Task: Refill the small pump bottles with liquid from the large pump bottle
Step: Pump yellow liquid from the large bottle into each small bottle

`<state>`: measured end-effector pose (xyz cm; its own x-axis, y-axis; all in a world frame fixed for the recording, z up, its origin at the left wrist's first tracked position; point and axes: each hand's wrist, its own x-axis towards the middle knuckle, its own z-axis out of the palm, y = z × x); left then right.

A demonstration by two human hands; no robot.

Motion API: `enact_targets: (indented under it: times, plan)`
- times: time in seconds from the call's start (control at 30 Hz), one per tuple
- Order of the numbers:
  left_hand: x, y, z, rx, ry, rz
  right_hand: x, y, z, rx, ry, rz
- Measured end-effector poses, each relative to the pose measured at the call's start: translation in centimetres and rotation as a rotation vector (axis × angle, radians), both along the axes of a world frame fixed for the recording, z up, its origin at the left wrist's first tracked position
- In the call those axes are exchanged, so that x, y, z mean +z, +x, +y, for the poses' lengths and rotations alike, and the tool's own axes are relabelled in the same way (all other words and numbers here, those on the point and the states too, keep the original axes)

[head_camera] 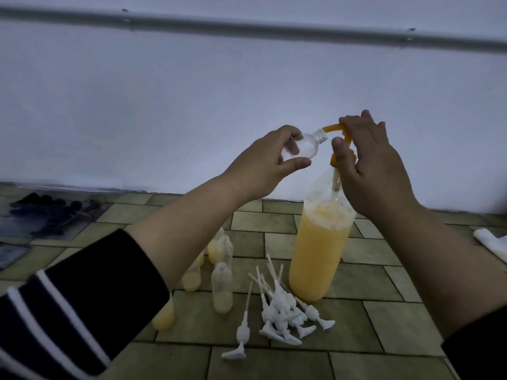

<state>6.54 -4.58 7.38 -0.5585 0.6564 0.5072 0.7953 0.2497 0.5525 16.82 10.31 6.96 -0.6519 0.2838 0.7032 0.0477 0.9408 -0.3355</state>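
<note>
A large clear bottle [319, 250] full of yellow-orange liquid stands on the tiled surface, with an orange pump head [336, 130] on top. My right hand [367, 160] grips the pump head from above, thumb against its neck. My left hand [263, 163] holds a small, clear, empty bottle [116, 145] tilted sideways, its open mouth at the tip of the orange nozzle. Several small bottles [222, 286], partly filled with yellow liquid and uncapped, stand below my left forearm. A heap of white pump tops with dip tubes [282, 311] lies beside them.
A white wall rises right behind the tiled surface, with a grey pipe [247, 27] running across it. Dark objects on a flat sheet [46, 212] lie at the far left. A white cloth or bag [491, 239] sits at the right edge.
</note>
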Motion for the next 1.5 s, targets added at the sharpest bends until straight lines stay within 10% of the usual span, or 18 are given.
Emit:
enact_targets:
  times: [1.5]
  plan:
    - [0.6,0.1,0.5,0.054,-0.13,0.27,-1.7,-0.8,0.6,0.019,0.084,0.124]
